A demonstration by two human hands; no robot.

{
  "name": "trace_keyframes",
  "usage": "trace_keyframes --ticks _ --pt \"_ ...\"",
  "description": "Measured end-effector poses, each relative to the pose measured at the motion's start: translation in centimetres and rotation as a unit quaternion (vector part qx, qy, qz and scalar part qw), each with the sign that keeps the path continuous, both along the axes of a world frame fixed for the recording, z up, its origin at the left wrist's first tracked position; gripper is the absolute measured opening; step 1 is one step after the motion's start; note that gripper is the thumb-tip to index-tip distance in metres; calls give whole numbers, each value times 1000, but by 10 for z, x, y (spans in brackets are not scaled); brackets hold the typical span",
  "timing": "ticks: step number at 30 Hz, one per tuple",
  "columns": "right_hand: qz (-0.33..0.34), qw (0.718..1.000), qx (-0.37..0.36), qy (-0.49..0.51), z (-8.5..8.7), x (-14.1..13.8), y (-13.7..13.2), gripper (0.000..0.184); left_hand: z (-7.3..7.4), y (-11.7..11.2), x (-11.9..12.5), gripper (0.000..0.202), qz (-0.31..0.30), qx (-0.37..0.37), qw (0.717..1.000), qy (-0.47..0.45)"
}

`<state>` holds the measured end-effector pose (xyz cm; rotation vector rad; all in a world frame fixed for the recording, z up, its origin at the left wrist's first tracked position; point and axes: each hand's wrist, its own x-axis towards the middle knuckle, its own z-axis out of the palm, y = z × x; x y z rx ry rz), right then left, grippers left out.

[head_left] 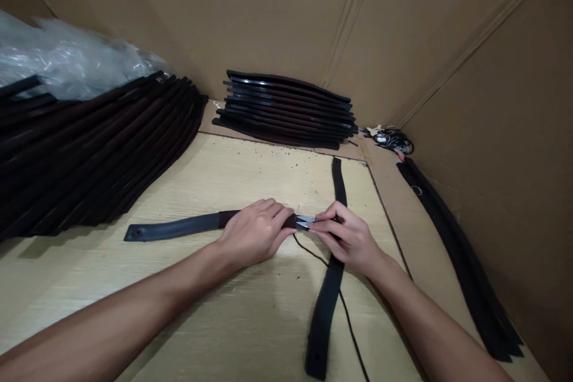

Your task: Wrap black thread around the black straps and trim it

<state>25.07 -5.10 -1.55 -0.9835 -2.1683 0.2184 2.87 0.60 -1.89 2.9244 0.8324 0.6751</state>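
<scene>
Left grip (255, 233) closed around strap (174, 228)

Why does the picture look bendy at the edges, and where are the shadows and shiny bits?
Head view: the wide lens bends the cardboard walls near the edges; soft shadows fall on the table under the left hand gripping a strap and the right hand holding glinting snips; the plastic bag glares white; nothing near the hands looks blurred.
</scene>
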Motion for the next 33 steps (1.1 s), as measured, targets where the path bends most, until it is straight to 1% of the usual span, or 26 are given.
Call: trace_keyframes --ticks 8,18,26,33 --pt "-2 1000 -7 -6 0 -1 1 15 -1 0 0 27 -11 7 1000 -17" --pt "5 1000 -17 6 1 -6 4 12 -3 -1 0 27 -10 28 999 -23" --pt "30 999 -37 1 0 -2 6 12 -3 -1 0 28 -16 9 1000 -17" --pt "7 999 -31 28 1 -1 4 15 0 -1 0 27 -8 -19 1000 -4"
